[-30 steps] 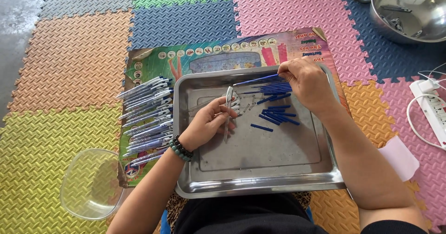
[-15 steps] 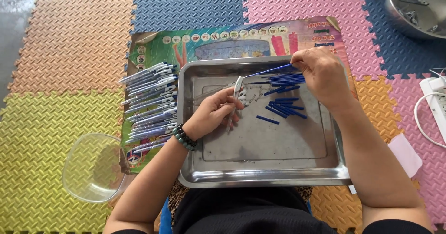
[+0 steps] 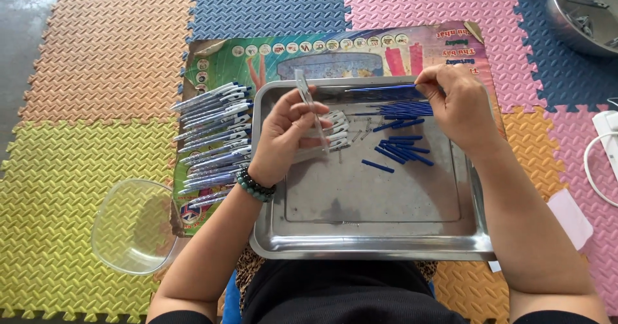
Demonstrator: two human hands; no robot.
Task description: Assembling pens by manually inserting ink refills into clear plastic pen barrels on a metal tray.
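Over the tray: I see a steel tray (image 3: 373, 234) on foam floor mats, and I place everything else from it.
Left hand: my left hand (image 3: 286, 134) hovers above the tray's left half, fingers curled shut around a clear pen barrel (image 3: 311, 108) held nearly upright, its tip toward the tray's far rim.
Right hand: my right hand (image 3: 457, 105) sits at the tray's far right corner, thumb and forefinger pinched on a thin blue refill (image 3: 380, 88) lying level along the far rim, pointing at the barrel.
Loose parts: more blue refills (image 3: 399, 147) lie in the tray's right half; white pen parts (image 3: 335, 128) sit just under my left hand.
Finished side: a row of assembled pens (image 3: 212, 137) lies just left of the tray on a printed board (image 3: 335, 50); a clear plastic bowl (image 3: 132, 224) stands off the near left corner.
Step, as I judge it: refill picked, barrel ready, not yet joined.
Next move calls for: lining the refill's end up with the barrel's open end and sliding it straight in.
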